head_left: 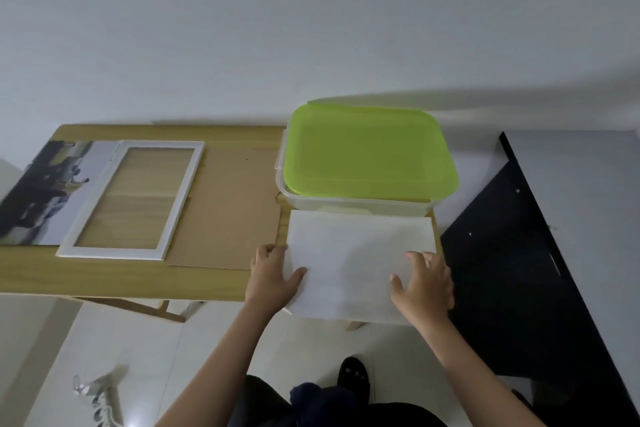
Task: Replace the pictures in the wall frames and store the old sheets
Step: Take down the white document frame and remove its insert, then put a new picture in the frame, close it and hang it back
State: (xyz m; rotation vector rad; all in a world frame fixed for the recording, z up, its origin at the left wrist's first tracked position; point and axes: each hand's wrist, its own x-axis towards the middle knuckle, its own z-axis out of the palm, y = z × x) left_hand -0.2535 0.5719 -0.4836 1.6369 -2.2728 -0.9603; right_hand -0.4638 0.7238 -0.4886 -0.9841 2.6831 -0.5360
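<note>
At the bottom edge, dark trouser legs and a black slipper (353, 374) stand on the pale tiled floor (121, 340), with 2 bare forearms reaching up from them. The left hand (272, 276) grips the left edge of a white rectangular sheet of paper (353, 260): its thumb lies on top of the sheet and its fingers curl at the edge. The right hand (424, 284) holds the sheet's near right corner, thumb and fingers resting on the upper face; what its underside does cannot be seen. The sheet lies between the 2 hands, its near part overhanging the front edge of the light wooden bench (86, 277) and its far edge reaching just beside a clear plastic storage box (346, 203). That box carries a lime-green lid (367, 152) and stands at the bench's far right, close to the grey wall (311, 28). Left of the sheet, a brown cardboard backing board (232, 208) lies flat on the bench. Further left, an empty white rectangular picture frame (133, 198) overlaps the board and a printed photo sheet (45, 191) at the bench's left end. A black panel (540, 270) leans at the right.
</note>
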